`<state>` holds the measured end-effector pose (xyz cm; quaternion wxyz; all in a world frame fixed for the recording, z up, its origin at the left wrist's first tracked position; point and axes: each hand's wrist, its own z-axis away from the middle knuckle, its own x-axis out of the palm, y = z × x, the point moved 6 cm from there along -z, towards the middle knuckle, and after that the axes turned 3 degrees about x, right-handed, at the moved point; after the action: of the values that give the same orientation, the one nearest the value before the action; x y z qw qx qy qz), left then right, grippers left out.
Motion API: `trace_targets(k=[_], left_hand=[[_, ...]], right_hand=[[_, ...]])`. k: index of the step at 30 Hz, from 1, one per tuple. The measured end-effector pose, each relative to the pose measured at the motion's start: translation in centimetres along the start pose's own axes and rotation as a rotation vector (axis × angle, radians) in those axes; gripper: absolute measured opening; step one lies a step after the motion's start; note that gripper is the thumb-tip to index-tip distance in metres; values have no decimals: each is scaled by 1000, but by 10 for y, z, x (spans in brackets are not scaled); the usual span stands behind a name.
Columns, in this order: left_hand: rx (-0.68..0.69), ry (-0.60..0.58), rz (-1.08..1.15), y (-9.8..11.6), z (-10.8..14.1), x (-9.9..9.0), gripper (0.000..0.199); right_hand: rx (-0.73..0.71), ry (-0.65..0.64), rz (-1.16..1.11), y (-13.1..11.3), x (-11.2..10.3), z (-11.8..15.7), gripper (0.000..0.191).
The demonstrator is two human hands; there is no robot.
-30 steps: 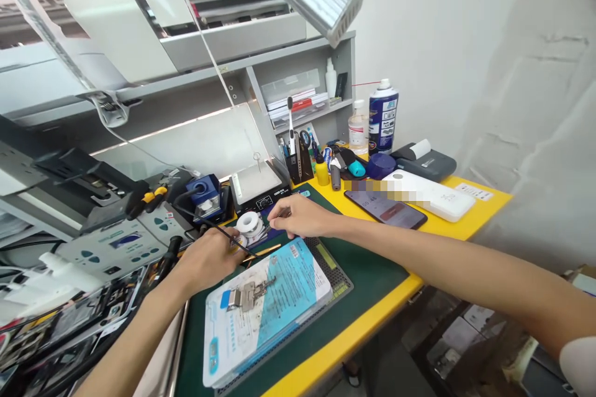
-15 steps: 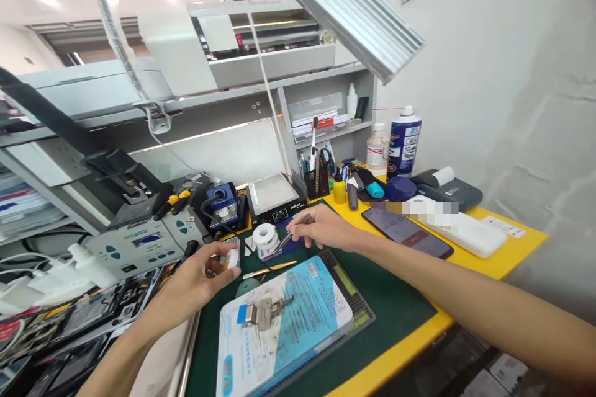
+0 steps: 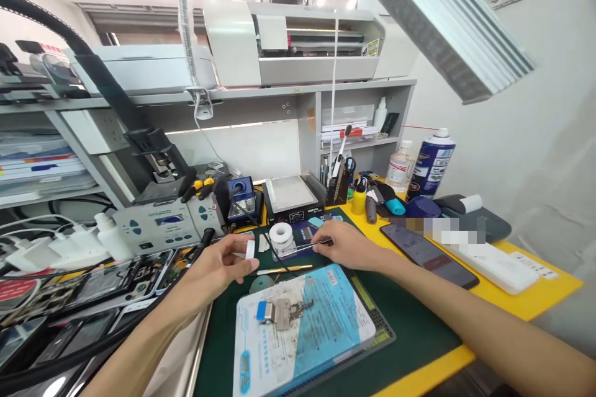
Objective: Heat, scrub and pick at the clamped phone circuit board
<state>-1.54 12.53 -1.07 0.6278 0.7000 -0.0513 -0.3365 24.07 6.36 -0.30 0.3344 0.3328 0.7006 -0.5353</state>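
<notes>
My left hand (image 3: 216,270) grips a small white flat-sided piece (image 3: 250,250) between thumb and fingers; its exact kind is unclear. My right hand (image 3: 342,243) is closed around metal tweezers (image 3: 302,248), whose tips point left beside a white spool (image 3: 280,234). Below both hands, a blue-and-white printed pad (image 3: 321,329) lies on the green mat (image 3: 419,329). A small metal part with a blue tab (image 3: 283,314) rests on that pad. A thin gold-coloured stick (image 3: 293,268) and a round greenish disc (image 3: 261,284) lie between my hands and the pad.
A hot plate (image 3: 291,193) and a blue soldering stand (image 3: 241,189) stand behind. On the left are a grey control station (image 3: 162,229) and several opened phones (image 3: 107,279). A phone (image 3: 426,254), yellow bottle (image 3: 359,200) and spray can (image 3: 431,164) sit on the right.
The view has shifted, so the bench appears farther right and lower. The tweezers now lie flatter, nearly level. My left hand keeps its hold on the white piece.
</notes>
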Motion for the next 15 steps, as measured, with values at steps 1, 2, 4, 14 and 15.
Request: trace_targets(k=[1, 2, 4, 14, 15], left_hand=[[-4, -1, 1, 1, 1, 0, 73], [-7, -1, 0, 3, 2, -1, 73], [-14, -18, -3, 7, 5, -2, 71], [187, 3, -200, 26, 17, 10, 62], [256, 70, -281, 31, 19, 11, 60]], right_hand=[[-13, 4, 17, 0, 2, 0, 15], [-25, 4, 29, 1, 4, -1, 14], [-32, 14, 38, 3, 6, -2, 10], [42, 140, -350, -26, -16, 14, 28], [49, 76, -536, -32, -13, 17, 34]])
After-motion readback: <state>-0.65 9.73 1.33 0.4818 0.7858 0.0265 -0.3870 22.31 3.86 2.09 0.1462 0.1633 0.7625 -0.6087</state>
